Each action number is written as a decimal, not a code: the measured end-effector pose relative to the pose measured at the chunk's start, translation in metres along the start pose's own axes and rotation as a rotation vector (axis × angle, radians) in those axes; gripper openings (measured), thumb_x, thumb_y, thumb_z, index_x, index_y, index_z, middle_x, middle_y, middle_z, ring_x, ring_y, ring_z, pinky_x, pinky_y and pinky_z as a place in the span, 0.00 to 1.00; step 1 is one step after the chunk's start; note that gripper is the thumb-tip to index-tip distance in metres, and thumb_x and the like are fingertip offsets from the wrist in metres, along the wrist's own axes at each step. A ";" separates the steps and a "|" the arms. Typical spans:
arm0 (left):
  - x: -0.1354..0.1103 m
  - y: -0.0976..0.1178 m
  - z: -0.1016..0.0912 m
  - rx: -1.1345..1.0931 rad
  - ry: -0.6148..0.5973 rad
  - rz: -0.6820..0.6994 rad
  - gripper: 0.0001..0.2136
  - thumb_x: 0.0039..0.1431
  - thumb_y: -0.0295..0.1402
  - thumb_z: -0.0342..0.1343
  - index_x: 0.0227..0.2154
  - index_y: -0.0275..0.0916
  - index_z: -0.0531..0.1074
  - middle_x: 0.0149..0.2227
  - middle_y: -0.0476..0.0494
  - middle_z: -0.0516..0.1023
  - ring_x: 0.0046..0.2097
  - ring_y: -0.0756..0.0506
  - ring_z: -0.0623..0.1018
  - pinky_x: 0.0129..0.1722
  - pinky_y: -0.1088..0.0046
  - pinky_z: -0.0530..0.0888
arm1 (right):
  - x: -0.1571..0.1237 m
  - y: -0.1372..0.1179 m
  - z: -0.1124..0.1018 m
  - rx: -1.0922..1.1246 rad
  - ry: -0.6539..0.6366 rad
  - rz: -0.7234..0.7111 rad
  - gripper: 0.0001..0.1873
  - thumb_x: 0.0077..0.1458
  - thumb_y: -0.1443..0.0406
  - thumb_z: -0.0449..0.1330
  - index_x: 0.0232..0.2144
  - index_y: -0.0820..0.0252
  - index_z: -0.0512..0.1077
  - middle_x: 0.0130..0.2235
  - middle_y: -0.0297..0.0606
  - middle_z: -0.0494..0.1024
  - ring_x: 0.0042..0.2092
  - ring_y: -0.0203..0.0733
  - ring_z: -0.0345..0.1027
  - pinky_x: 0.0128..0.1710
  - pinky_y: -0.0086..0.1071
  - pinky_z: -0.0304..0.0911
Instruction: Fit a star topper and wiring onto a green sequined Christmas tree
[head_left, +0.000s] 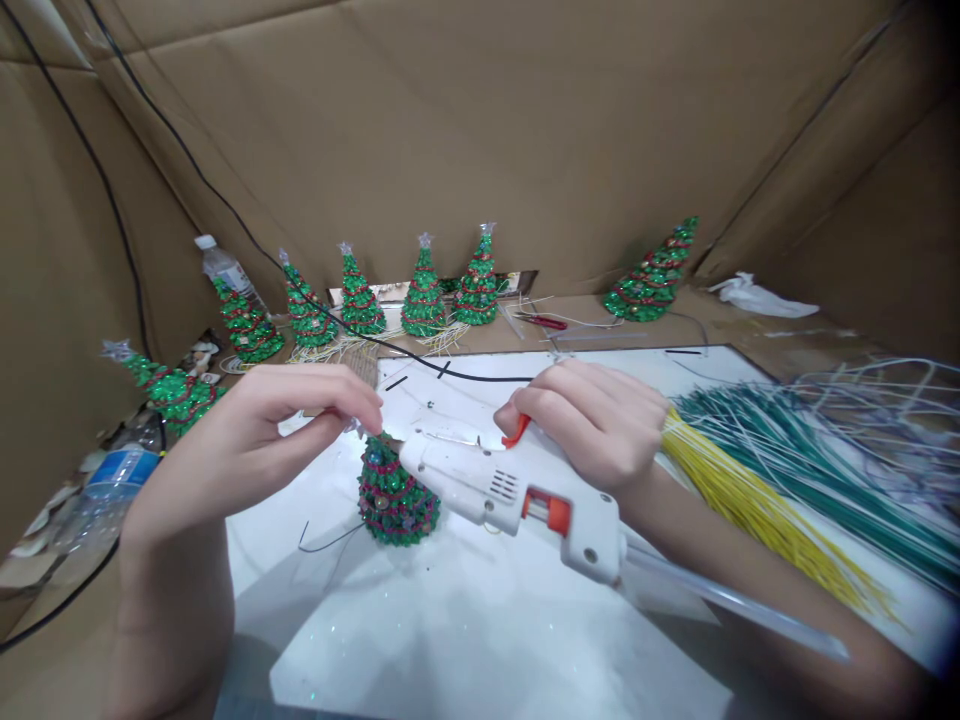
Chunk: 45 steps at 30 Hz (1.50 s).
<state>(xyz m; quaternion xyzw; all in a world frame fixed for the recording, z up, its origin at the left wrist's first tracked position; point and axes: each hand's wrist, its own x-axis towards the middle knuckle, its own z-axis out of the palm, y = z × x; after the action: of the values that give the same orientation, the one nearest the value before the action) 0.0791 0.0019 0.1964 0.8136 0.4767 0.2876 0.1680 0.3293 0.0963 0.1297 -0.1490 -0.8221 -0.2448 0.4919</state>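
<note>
A small green sequinned Christmas tree (396, 500) with red bead garlands stands on the white board (480, 620). My left hand (270, 430) pinches a tiny clear star topper at the tree's tip, fingers closed on it. My right hand (592, 420) grips a white glue gun (517, 490) with an orange trigger. The gun's nozzle points left at the top of the tree. A clear glue stick (742, 605) juts out of the gun's back.
Several finished trees (424, 295) line the back against the cardboard wall (480, 130), with one more tree (652, 275) at the right. Bundles of yellow wires (757, 500) and green wires (817, 460) lie on the right. Water bottles (105, 490) stand left. A black cable (450, 370) crosses the board.
</note>
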 end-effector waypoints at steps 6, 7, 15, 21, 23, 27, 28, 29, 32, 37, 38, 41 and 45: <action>-0.001 0.001 0.000 0.000 -0.001 -0.006 0.12 0.62 0.22 0.48 0.33 0.40 0.76 0.38 0.48 0.80 0.42 0.49 0.79 0.40 0.75 0.74 | -0.001 0.000 0.000 -0.008 -0.002 0.007 0.13 0.57 0.71 0.59 0.20 0.61 0.67 0.19 0.31 0.69 0.23 0.31 0.58 0.23 0.29 0.49; -0.001 0.001 0.000 0.000 0.000 -0.006 0.12 0.62 0.22 0.48 0.33 0.40 0.76 0.38 0.48 0.80 0.42 0.49 0.79 0.40 0.75 0.74 | -0.001 0.000 0.000 -0.004 -0.001 0.008 0.13 0.57 0.72 0.59 0.20 0.61 0.67 0.20 0.31 0.69 0.23 0.31 0.58 0.23 0.29 0.49; 0.000 0.000 0.000 -0.004 0.001 0.009 0.12 0.62 0.21 0.48 0.33 0.41 0.76 0.37 0.48 0.81 0.43 0.49 0.79 0.42 0.75 0.74 | -0.003 0.001 0.002 0.040 0.038 0.018 0.11 0.54 0.74 0.60 0.22 0.59 0.67 0.19 0.29 0.68 0.22 0.31 0.56 0.23 0.29 0.49; 0.000 0.001 0.000 0.040 0.001 0.009 0.11 0.63 0.22 0.48 0.34 0.41 0.75 0.39 0.48 0.80 0.42 0.49 0.79 0.40 0.76 0.74 | -0.003 0.001 0.002 0.003 0.059 0.017 0.13 0.55 0.72 0.60 0.21 0.58 0.66 0.19 0.28 0.65 0.22 0.31 0.55 0.23 0.29 0.49; -0.001 0.000 0.000 0.040 0.001 0.011 0.11 0.63 0.22 0.49 0.35 0.42 0.75 0.39 0.48 0.80 0.42 0.49 0.79 0.41 0.76 0.74 | -0.003 0.002 0.002 0.007 0.044 0.007 0.12 0.56 0.72 0.60 0.22 0.58 0.67 0.19 0.28 0.66 0.22 0.31 0.56 0.23 0.30 0.50; -0.002 -0.001 0.001 0.037 0.007 0.017 0.10 0.63 0.23 0.49 0.36 0.42 0.74 0.39 0.49 0.80 0.43 0.49 0.79 0.41 0.75 0.74 | -0.003 0.003 0.002 0.014 0.025 0.010 0.12 0.56 0.73 0.59 0.22 0.59 0.68 0.19 0.28 0.68 0.22 0.30 0.57 0.23 0.29 0.50; -0.002 -0.001 0.001 0.038 0.011 0.017 0.10 0.63 0.23 0.49 0.36 0.43 0.74 0.39 0.49 0.80 0.43 0.49 0.79 0.41 0.75 0.74 | -0.003 0.002 0.002 0.014 0.019 0.013 0.12 0.56 0.73 0.59 0.22 0.59 0.68 0.19 0.29 0.68 0.22 0.30 0.57 0.23 0.29 0.50; -0.002 -0.001 0.000 0.040 0.011 0.015 0.10 0.63 0.23 0.49 0.36 0.43 0.74 0.39 0.49 0.80 0.43 0.49 0.79 0.41 0.75 0.74 | -0.003 0.002 0.002 0.015 0.017 0.015 0.12 0.55 0.73 0.59 0.22 0.59 0.68 0.19 0.29 0.69 0.22 0.30 0.57 0.23 0.29 0.50; -0.002 -0.001 0.000 0.044 0.012 0.010 0.10 0.63 0.23 0.50 0.36 0.43 0.74 0.40 0.50 0.80 0.43 0.49 0.79 0.41 0.75 0.74 | -0.003 0.001 0.004 0.013 0.023 0.023 0.12 0.55 0.74 0.60 0.21 0.60 0.69 0.19 0.30 0.68 0.22 0.31 0.57 0.23 0.30 0.49; -0.001 0.001 0.001 0.041 0.015 0.013 0.11 0.63 0.22 0.49 0.36 0.43 0.74 0.39 0.50 0.80 0.43 0.49 0.79 0.42 0.75 0.74 | -0.003 0.004 0.004 0.003 0.021 0.019 0.13 0.56 0.74 0.58 0.20 0.59 0.68 0.18 0.28 0.68 0.21 0.30 0.56 0.23 0.30 0.48; -0.001 0.001 0.001 0.037 0.016 0.015 0.11 0.63 0.22 0.49 0.36 0.43 0.74 0.39 0.50 0.80 0.43 0.49 0.79 0.42 0.75 0.74 | -0.004 0.006 0.005 -0.001 0.017 0.017 0.14 0.56 0.74 0.58 0.20 0.59 0.68 0.18 0.28 0.67 0.21 0.31 0.55 0.23 0.30 0.47; -0.001 0.002 0.000 0.024 0.020 0.023 0.12 0.63 0.21 0.49 0.36 0.43 0.74 0.39 0.49 0.80 0.43 0.50 0.79 0.42 0.75 0.74 | -0.006 0.011 0.008 -0.057 0.031 0.031 0.14 0.56 0.72 0.58 0.19 0.59 0.66 0.17 0.28 0.64 0.21 0.32 0.52 0.22 0.31 0.45; 0.000 0.002 0.001 0.014 0.017 0.043 0.11 0.63 0.20 0.49 0.35 0.42 0.74 0.39 0.48 0.80 0.42 0.49 0.79 0.41 0.75 0.74 | -0.013 0.020 0.018 -0.155 -0.027 0.104 0.14 0.59 0.67 0.57 0.21 0.59 0.66 0.19 0.31 0.65 0.23 0.34 0.54 0.24 0.32 0.46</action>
<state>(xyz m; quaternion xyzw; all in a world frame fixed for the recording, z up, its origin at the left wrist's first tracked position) 0.0807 0.0009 0.1970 0.8223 0.4624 0.2946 0.1521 0.3319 0.1226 0.1159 -0.2324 -0.7985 -0.2797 0.4797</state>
